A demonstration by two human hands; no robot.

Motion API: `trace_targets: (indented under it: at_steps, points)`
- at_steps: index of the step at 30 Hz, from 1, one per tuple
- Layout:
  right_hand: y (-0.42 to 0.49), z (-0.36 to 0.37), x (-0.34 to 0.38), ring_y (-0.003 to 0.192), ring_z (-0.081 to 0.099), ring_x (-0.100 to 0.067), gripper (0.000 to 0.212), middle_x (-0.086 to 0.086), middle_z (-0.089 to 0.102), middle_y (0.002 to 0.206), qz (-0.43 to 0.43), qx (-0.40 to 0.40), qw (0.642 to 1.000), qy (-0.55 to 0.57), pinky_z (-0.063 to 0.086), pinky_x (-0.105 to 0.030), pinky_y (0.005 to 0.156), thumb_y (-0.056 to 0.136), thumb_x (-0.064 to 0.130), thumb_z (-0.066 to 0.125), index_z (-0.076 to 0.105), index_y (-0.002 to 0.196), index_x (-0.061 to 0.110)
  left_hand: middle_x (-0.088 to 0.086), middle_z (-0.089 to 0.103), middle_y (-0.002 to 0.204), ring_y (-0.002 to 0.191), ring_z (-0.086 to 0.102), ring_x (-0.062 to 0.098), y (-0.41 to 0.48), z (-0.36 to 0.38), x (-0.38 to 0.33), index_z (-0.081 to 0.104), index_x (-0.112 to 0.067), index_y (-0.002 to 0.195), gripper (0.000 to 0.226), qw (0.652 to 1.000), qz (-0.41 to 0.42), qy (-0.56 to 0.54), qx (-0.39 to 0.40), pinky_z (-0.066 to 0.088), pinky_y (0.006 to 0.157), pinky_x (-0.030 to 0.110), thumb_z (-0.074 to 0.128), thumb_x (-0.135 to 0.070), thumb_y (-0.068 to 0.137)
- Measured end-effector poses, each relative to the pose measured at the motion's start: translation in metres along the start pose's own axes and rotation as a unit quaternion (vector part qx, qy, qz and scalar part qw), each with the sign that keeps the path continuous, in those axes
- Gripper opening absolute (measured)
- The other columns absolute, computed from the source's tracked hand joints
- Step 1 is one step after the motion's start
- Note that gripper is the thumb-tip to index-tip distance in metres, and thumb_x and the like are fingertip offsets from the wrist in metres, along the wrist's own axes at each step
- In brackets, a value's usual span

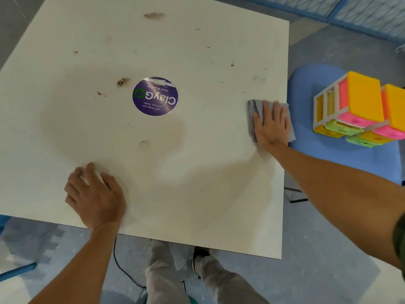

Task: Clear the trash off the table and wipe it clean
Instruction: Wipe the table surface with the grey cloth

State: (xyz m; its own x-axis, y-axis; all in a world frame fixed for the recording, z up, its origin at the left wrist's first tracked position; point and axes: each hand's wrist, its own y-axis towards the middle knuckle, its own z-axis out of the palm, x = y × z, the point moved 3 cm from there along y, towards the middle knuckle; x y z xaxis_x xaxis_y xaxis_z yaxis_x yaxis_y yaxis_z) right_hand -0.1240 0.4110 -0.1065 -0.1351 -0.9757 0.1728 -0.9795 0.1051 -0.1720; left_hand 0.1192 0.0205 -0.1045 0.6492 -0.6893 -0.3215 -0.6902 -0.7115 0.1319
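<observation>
Left hand (94, 194) round tissue (99, 170), right (271, 126) on far-pointing cloth (254, 110)

The right hand (271, 126) presses flat on a folded grey cloth (254, 113) at the right edge of the square white table (197, 194). The left hand (96, 194) curls round a crumpled white paper wad (98, 170). Beyond and between the two hands lie brown stains (122, 81) and a round purple sticker (155, 96).

Sticker (155, 96) sits in the middle of the desk (197, 194), cloth (254, 114) at its right edge (right hand (271, 126) flat on it), drawer rack (350, 106) on the chair (372, 167) further right.
</observation>
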Motion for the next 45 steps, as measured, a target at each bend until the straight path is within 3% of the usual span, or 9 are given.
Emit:
trace_targets:
  at_steps: [4,10,15,18,24,28,36,39,45]
  points:
    - [-0.010,0.008,0.041,0.151,-0.004,-0.032,0.065,-0.011,-0.003,0.164,0.034,0.008,0.999,0.030,0.000,-0.048,0.122,0.101,0.053,0.018,0.003,0.157,0.024,0.021,0.041,0.135,0.120,0.040,0.043,0.000,0.001,0.003,0.044,-0.011,0.128,0.032,1.000,0.000,0.005,0.009,0.036,0.094,0.054,0.043,-0.022,0.098]
    - [-0.046,0.020,0.064,0.152,0.002,-0.025,0.065,-0.006,0.005,0.165,-0.206,0.026,0.978,-0.034,0.004,-0.044,0.123,0.101,0.055,0.013,0.009,0.157,0.023,0.022,0.040,0.135,0.120,0.039,0.043,-0.001,0.003,0.003,0.044,-0.011,0.129,0.032,1.000,0.004,0.002,0.009,0.035,0.093,0.054,0.043,-0.022,0.098]
    - [0.001,-0.002,-0.003,0.151,-0.002,-0.027,0.064,-0.006,0.001,0.165,-0.014,0.016,1.000,0.004,0.002,-0.046,0.122,0.101,0.053,0.019,0.006,0.157,0.024,0.022,0.040,0.135,0.118,0.039,0.042,-0.001,0.002,0.003,0.044,-0.012,0.127,0.031,1.000,0.002,0.009,0.007,0.034,0.092,0.053,0.042,-0.022,0.098]
    - [0.001,0.000,0.014,0.151,-0.005,-0.030,0.067,-0.009,-0.002,0.165,0.044,0.015,0.998,0.032,0.000,-0.048,0.122,0.101,0.052,0.021,0.005,0.157,0.019,0.021,0.041,0.135,0.118,0.039,0.042,-0.001,0.002,0.003,0.044,-0.012,0.126,0.031,1.000,-0.001,0.009,0.007,0.035,0.092,0.053,0.042,-0.022,0.097]
    - [-0.060,0.029,0.096,0.151,-0.002,-0.030,0.072,-0.010,0.000,0.164,-0.132,0.044,0.990,-0.008,-0.001,-0.044,0.122,0.098,0.057,0.008,0.005,0.157,0.016,0.022,0.041,0.134,0.119,0.040,0.042,-0.003,0.001,0.001,0.044,-0.011,0.127,0.032,1.000,0.001,0.005,0.002,0.034,0.093,0.053,0.042,-0.021,0.097]
    - [-0.079,0.034,0.092,0.152,-0.002,-0.026,0.073,-0.006,0.002,0.165,-0.217,0.073,0.973,-0.034,0.000,-0.043,0.123,0.096,0.059,0.005,0.006,0.157,0.021,0.023,0.042,0.132,0.118,0.040,0.043,-0.002,-0.001,0.001,0.045,-0.009,0.127,0.033,1.000,-0.001,0.006,0.012,0.034,0.094,0.054,0.040,-0.021,0.097]
    - [0.012,-0.005,0.001,0.149,-0.016,-0.028,0.071,-0.005,-0.018,0.163,0.006,0.118,0.993,0.026,-0.008,-0.046,0.121,0.098,0.063,0.018,-0.010,0.155,0.029,0.022,0.036,0.142,0.131,0.033,0.044,-0.012,0.007,-0.005,0.040,-0.009,0.134,0.041,0.999,-0.029,-0.008,0.027,0.030,0.105,0.057,0.039,-0.030,0.099]
    - [0.006,-0.004,0.007,0.150,-0.012,-0.032,0.073,-0.011,-0.012,0.163,0.095,0.061,0.992,0.058,-0.003,-0.048,0.121,0.099,0.060,0.020,-0.005,0.156,0.023,0.022,0.036,0.143,0.133,0.032,0.043,-0.010,0.006,-0.006,0.039,-0.009,0.135,0.042,0.999,-0.030,-0.004,0.025,0.030,0.106,0.056,0.039,-0.031,0.099]
    - [-0.056,0.030,0.100,0.150,-0.012,-0.033,0.066,-0.011,-0.014,0.163,-0.059,0.048,0.997,0.004,-0.006,-0.049,0.120,0.100,0.056,0.012,-0.008,0.155,0.026,0.021,0.037,0.143,0.134,0.032,0.042,-0.010,0.006,-0.006,0.040,-0.009,0.135,0.043,0.999,-0.032,0.002,0.024,0.030,0.106,0.055,0.040,-0.032,0.099]
